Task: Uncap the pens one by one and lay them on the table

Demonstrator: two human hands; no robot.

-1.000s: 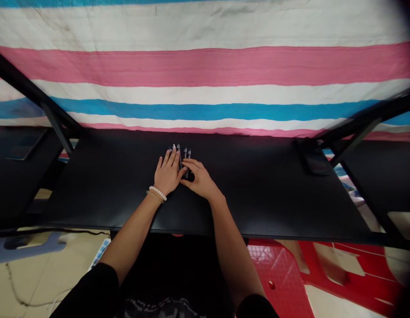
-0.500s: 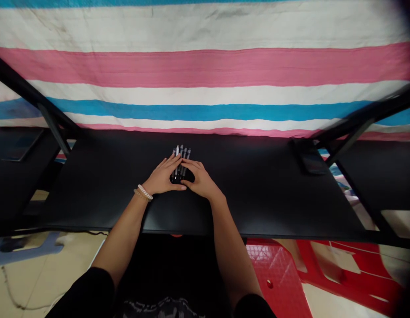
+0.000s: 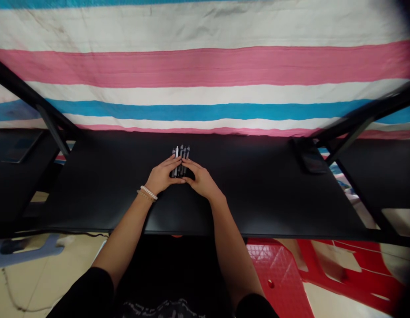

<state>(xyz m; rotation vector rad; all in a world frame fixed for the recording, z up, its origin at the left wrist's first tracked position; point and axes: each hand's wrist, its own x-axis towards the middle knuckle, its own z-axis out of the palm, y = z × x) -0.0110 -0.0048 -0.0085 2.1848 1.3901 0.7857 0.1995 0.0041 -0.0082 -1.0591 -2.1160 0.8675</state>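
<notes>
We sit at a black desk with slanted black struts at both sides. Behind its far edge hangs a tarp striped pink, white and blue. Below its near edge we see a red stool on pale floor.

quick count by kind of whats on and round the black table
pens, bunched between the left hand and right hand: about 4
dark flat object on the black table: 1
red plastic stools: 2
total: about 7
</notes>
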